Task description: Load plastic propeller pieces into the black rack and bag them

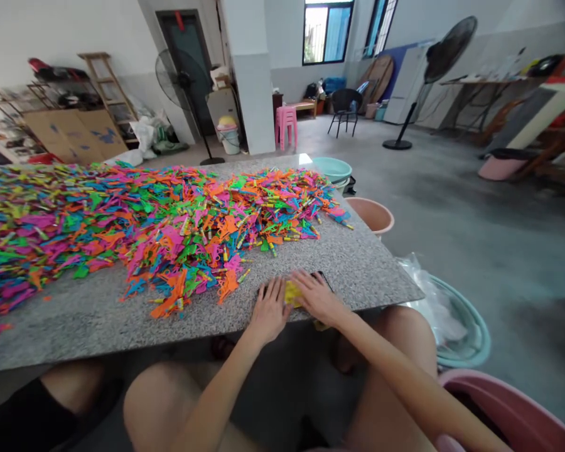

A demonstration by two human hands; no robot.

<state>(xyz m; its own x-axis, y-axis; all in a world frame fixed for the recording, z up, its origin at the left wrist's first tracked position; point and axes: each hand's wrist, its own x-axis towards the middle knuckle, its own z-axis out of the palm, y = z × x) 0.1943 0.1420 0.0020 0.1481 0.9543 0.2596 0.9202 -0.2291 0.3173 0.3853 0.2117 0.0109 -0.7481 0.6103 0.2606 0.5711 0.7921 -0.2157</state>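
Observation:
Near the front edge of the granite table, my left hand lies with its fingers stretched out over a flat, dark-edged object. My right hand rests beside it, fingers extended and slightly blurred. Between them shows a crumpled yellow piece, perhaps cloth or thin film; its kind is unclear. Both hands touch or nearly touch it, and they cover most of the dark object. Beyond my hands spreads a large heap of small plastic toy guns in orange, pink, green and blue, some with yellow tips.
To the table's right stand a peach basin, a teal basin and a teal tub with clear plastic bags. A pink tub is close by my right leg. Another person's leg is at lower left.

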